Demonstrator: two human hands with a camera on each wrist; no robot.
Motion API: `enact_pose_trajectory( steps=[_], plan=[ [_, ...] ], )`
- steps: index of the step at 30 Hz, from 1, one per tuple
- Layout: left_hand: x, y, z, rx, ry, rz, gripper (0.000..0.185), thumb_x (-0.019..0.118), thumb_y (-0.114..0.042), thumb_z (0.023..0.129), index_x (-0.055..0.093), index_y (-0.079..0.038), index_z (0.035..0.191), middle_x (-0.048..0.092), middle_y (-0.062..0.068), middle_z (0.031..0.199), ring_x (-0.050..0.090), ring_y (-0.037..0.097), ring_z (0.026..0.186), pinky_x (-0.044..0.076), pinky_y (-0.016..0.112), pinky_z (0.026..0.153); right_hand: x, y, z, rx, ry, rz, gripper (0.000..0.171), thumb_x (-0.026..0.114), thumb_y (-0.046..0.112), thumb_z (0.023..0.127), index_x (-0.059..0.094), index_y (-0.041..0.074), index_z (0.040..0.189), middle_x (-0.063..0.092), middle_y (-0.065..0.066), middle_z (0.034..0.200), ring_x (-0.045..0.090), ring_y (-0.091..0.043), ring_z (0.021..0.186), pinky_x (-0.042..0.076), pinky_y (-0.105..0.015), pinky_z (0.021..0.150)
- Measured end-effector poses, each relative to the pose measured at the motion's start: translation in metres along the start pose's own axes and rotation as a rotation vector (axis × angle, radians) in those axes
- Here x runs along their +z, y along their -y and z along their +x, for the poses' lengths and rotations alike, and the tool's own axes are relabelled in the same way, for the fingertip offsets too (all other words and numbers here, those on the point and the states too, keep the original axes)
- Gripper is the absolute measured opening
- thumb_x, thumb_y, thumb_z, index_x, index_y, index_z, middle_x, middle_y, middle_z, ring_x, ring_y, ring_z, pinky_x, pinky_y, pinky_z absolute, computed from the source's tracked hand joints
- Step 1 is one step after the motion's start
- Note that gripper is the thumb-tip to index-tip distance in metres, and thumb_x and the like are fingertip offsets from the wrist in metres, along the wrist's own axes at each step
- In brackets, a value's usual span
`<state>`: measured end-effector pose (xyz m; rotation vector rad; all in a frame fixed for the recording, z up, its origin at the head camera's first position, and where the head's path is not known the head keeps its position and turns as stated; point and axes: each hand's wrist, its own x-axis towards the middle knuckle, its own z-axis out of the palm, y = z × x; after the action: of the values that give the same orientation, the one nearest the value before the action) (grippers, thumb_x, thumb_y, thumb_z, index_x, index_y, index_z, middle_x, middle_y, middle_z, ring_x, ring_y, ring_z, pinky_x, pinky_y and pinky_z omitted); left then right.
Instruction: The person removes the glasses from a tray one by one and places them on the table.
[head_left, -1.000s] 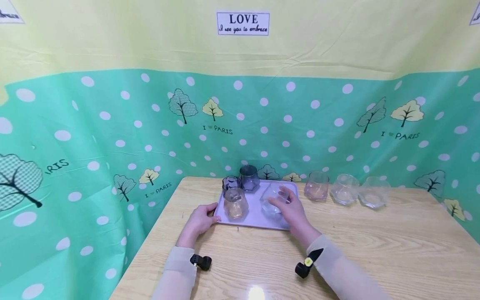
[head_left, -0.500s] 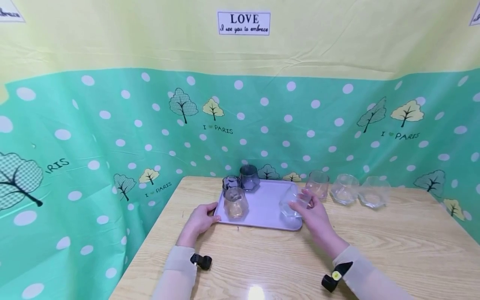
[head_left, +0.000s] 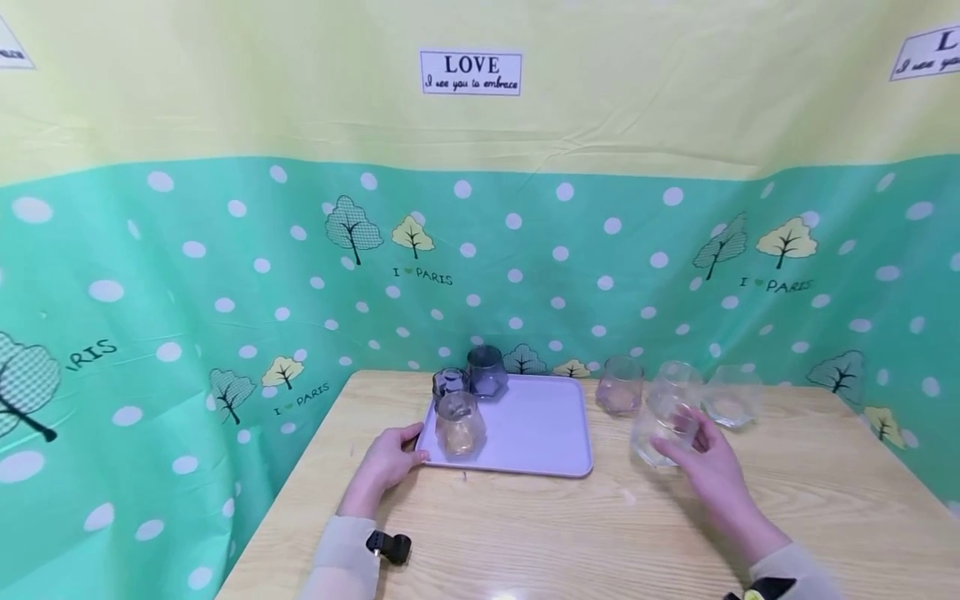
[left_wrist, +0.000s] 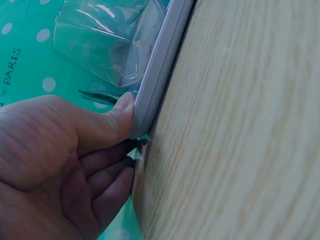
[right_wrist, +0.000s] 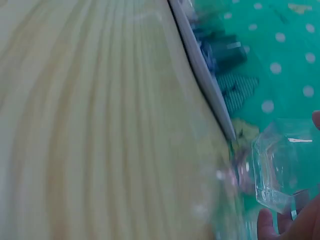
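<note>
My left hand [head_left: 393,457] grips the near left corner of the lilac tray [head_left: 540,437]. In the left wrist view the thumb [left_wrist: 117,117] lies on the tray's rim [left_wrist: 160,85] and the fingers curl beneath it. My right hand [head_left: 701,462] holds a clear faceted glass [head_left: 660,427] just above the table, to the right of the tray. The right wrist view shows that glass [right_wrist: 280,167] close up against the fingertips [right_wrist: 265,222]. Three glasses stand on the tray's left side: an amber one [head_left: 457,425], a small grey one [head_left: 448,383] and a dark grey one [head_left: 486,372].
A pink glass [head_left: 621,385] and two clear glasses [head_left: 678,377] [head_left: 731,396] stand in a row at the back right of the wooden table [head_left: 525,533]. A green dotted cloth [head_left: 225,275] walls in the table's left, back and right sides.
My right hand lifted the clear glass off the tray and carried it right, over the table in front of the row of glasses. The left hand stayed on the tray's corner.
</note>
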<state>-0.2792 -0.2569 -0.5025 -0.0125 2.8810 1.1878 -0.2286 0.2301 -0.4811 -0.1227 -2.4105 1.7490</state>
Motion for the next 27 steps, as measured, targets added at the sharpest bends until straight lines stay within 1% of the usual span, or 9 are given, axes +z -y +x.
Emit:
enact_pose_trajectory(
  steps=[3, 6, 11, 13, 17, 19, 21, 23, 27],
  plan=[
    [-0.001, 0.0, 0.0, 0.008, -0.002, -0.004, 0.056, 0.072, -0.013, 0.091, 0.053, -0.005, 0.143, 0.05, 0.018, 0.146, 0.039, 0.04, 0.139, 0.03, 0.055, 0.115, -0.024, -0.012, -0.002, -0.007, -0.019, -0.091, 0.091, 0.074, 0.042, 0.089, 0.023, 0.014, 0.158, 0.04, -0.017, 0.154, 0.04, -0.034, 0.135, 0.041, -0.005, 0.084],
    [-0.001, 0.0, 0.0, 0.02, -0.003, 0.007, 0.056, 0.073, -0.014, 0.091, 0.053, -0.004, 0.142, 0.05, 0.018, 0.146, 0.039, 0.042, 0.138, 0.03, 0.056, 0.115, -0.045, -0.019, -0.005, -0.003, -0.021, -0.12, 0.091, 0.073, 0.041, 0.09, 0.019, 0.015, 0.159, 0.036, -0.018, 0.156, 0.038, -0.035, 0.136, 0.041, -0.003, 0.083],
    [-0.001, 0.001, -0.001, 0.012, -0.007, 0.017, 0.056, 0.074, -0.013, 0.09, 0.054, -0.005, 0.142, 0.051, 0.018, 0.145, 0.04, 0.041, 0.138, 0.03, 0.056, 0.115, -0.076, -0.023, -0.005, 0.01, -0.02, -0.144, 0.091, 0.07, 0.041, 0.092, 0.015, 0.015, 0.16, 0.033, -0.018, 0.157, 0.039, -0.025, 0.135, 0.043, -0.002, 0.081],
    [-0.001, 0.002, -0.001, 0.011, -0.009, 0.01, 0.056, 0.074, -0.013, 0.089, 0.055, -0.005, 0.141, 0.051, 0.017, 0.145, 0.04, 0.041, 0.138, 0.03, 0.055, 0.115, -0.087, -0.024, -0.004, 0.021, -0.026, -0.159, 0.091, 0.069, 0.043, 0.092, 0.014, 0.016, 0.16, 0.031, -0.018, 0.158, 0.037, -0.027, 0.138, 0.042, -0.001, 0.081],
    [-0.001, 0.003, -0.001, 0.014, -0.008, -0.002, 0.056, 0.074, -0.013, 0.089, 0.055, -0.004, 0.141, 0.052, 0.018, 0.145, 0.04, 0.042, 0.138, 0.03, 0.056, 0.115, -0.107, -0.029, -0.003, 0.054, -0.05, -0.177, 0.092, 0.068, 0.046, 0.092, 0.012, 0.023, 0.161, 0.025, -0.014, 0.162, 0.022, -0.038, 0.146, 0.036, 0.002, 0.087],
    [-0.001, 0.003, -0.001, 0.009, -0.005, -0.005, 0.056, 0.074, -0.013, 0.09, 0.055, -0.004, 0.141, 0.051, 0.018, 0.145, 0.04, 0.041, 0.138, 0.03, 0.056, 0.115, -0.117, -0.033, 0.0, 0.059, -0.073, -0.192, 0.091, 0.068, 0.047, 0.092, 0.012, 0.027, 0.161, 0.023, -0.012, 0.163, 0.019, -0.038, 0.148, 0.033, 0.003, 0.087],
    [-0.001, 0.003, -0.001, 0.0, 0.0, -0.013, 0.056, 0.073, -0.012, 0.09, 0.054, -0.005, 0.142, 0.05, 0.018, 0.146, 0.039, 0.041, 0.139, 0.03, 0.055, 0.115, -0.126, -0.038, 0.004, 0.063, -0.097, -0.21, 0.092, 0.068, 0.049, 0.091, 0.011, 0.027, 0.161, 0.022, -0.012, 0.163, 0.02, -0.039, 0.147, 0.034, 0.004, 0.084],
    [-0.001, 0.003, -0.001, 0.005, 0.0, -0.007, 0.056, 0.073, -0.012, 0.09, 0.054, -0.004, 0.142, 0.05, 0.018, 0.146, 0.039, 0.041, 0.138, 0.03, 0.056, 0.115, -0.134, -0.043, 0.009, 0.078, -0.12, -0.214, 0.094, 0.069, 0.05, 0.091, 0.011, 0.026, 0.161, 0.022, -0.013, 0.163, 0.02, -0.039, 0.147, 0.039, 0.001, 0.078],
    [-0.001, 0.002, -0.001, 0.009, 0.001, -0.003, 0.056, 0.073, -0.012, 0.09, 0.054, -0.004, 0.142, 0.05, 0.018, 0.146, 0.039, 0.042, 0.138, 0.03, 0.056, 0.115, -0.149, -0.053, 0.018, 0.113, -0.17, -0.171, 0.096, 0.07, 0.049, 0.09, 0.01, 0.025, 0.161, 0.02, -0.015, 0.164, 0.021, -0.039, 0.145, 0.046, -0.005, 0.071]
  ],
)
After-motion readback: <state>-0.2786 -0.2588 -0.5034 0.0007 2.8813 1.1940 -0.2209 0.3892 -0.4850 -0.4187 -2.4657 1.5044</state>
